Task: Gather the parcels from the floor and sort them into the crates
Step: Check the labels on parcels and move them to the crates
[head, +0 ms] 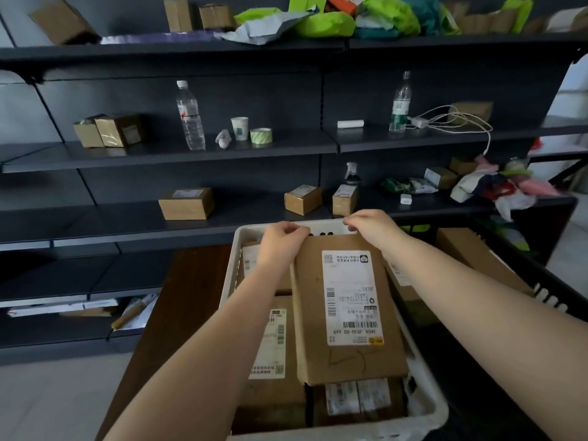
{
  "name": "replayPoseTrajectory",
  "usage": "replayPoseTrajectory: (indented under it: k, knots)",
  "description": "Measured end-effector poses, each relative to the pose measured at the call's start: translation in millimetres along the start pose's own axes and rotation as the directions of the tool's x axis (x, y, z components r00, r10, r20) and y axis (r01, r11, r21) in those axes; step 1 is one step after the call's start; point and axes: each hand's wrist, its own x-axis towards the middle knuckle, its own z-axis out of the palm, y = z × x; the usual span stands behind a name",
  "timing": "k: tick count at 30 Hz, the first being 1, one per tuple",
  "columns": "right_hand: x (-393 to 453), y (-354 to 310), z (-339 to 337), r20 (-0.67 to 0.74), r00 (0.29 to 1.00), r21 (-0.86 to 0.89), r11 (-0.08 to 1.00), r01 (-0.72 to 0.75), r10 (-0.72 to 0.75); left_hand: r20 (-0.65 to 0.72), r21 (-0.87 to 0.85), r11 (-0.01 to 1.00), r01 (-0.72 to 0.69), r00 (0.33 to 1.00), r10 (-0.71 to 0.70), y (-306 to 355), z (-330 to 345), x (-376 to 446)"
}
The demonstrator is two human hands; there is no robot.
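Your left hand (283,241) and right hand (370,226), fingers curled, grip the far edge of a flat brown cardboard parcel with a white shipping label (346,310), centre frame, lying atop other boxes in the white plastic crate (423,418) before dark shelving (165,154).

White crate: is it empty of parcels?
No, the white crate holds several cardboard parcels, with a large labelled parcel lying on top.
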Motion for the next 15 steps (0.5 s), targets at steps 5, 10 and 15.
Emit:
replayPoseTrajectory:
  k: [5, 10, 15]
  knots:
    - [-19, 23, -22, 0.085, 0.989, -0.235, 0.962, 0.137, -0.120, 0.012, 0.436, 0.885, -0.165, 0.984, 0.178, 21, 7, -27]
    - [-42, 45, -64, 0.107, 0.973, -0.383, 0.895, 0.228, -0.202, 0.082, 0.675, 0.703, -0.222, 0.970, 0.228, 57, 30, -78]
    - [-85, 82, -134, 0.169, 0.935, -0.703, 0.627, 0.336, -0.311, 0.153, 0.855, 0.433, -0.287, 0.935, 0.319, 94, 75, -147]
